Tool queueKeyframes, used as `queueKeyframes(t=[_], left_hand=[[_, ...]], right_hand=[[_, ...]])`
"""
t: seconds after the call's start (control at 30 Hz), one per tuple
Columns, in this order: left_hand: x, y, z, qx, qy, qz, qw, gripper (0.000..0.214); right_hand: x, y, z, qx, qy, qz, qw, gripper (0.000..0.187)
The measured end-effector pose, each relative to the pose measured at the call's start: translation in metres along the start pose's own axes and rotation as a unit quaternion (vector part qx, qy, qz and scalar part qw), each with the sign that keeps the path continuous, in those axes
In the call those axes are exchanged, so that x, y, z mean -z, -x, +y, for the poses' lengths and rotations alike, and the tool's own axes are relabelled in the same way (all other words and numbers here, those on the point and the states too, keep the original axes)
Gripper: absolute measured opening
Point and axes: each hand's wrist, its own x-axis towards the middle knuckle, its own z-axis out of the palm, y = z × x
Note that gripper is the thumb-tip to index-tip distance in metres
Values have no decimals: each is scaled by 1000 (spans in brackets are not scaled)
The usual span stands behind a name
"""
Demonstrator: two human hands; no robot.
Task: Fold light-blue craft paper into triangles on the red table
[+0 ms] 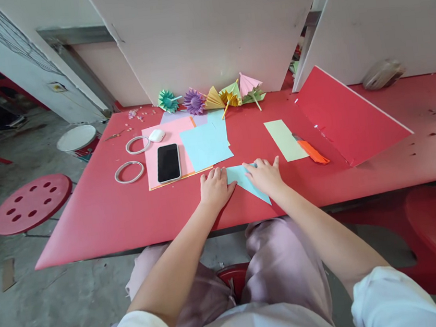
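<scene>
A light blue paper piece (243, 179), folded to a triangle, lies on the red table (109, 212) near its front edge. My left hand (215, 187) rests on the paper's left corner with its fingers curled down. My right hand (264, 175) lies flat on the paper's right side, fingers spread. Both hands press the paper against the table.
Beyond the hands lie blue and pink paper sheets (204, 144), a black phone (168, 163), an earbud case (156, 135), two tape rings (129, 172), a pale green strip (285, 140) and an orange cutter (313, 151). Folded paper umbrellas (229, 95) line the back. A red board (344, 112) leans at right; red stools (29, 203) stand around.
</scene>
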Motion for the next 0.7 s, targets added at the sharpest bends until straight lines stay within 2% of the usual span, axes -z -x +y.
queueKeyframes(t=[0.2, 0.3, 0.37, 0.5, 0.6, 0.7], left_hand=[[0, 3, -1, 0, 3, -8, 1000, 54], [1, 7, -7, -15, 10, -9, 1000, 52], [1, 11, -14, -36, 20, -12, 999, 52], [0, 19, -29, -88, 43, -31, 995, 52], [-1, 22, -35, -107, 50, -44, 992, 54], [-2, 24, -35, -108, 52, -46, 992, 59]], right_hand=[[4, 10, 37, -47, 1, -53, 997, 41], [6, 25, 47, -95, -6, -38, 995, 45], [7, 39, 50, -83, -39, -19, 996, 45], [3, 64, 40, -13, -119, 16, 993, 42], [-1, 75, 25, -11, -171, 51, 984, 39], [-5, 80, 12, 2, -209, 50, 977, 37]])
